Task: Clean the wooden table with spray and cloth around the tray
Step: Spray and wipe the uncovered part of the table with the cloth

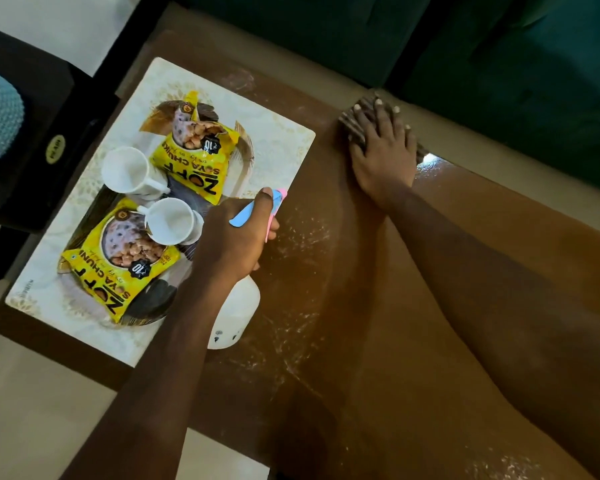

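head view: two packets [194, 157], two cups [125, 169], one tray [274, 133], one bottle [236, 313], one cloth [352, 121]

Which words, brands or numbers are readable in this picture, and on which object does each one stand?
"ZOFF", "SOYA CHUNK" (end hidden), "10": upper yellow snack packet
"ZOFF", "SOYA CHUN" (end hidden), "10": lower yellow snack packet
"PEARL", probably: gold oval label on the black box
Small print on the edge of the cream patterned rectangular tray: too blurred to read
Fine print on both packets: too small to read
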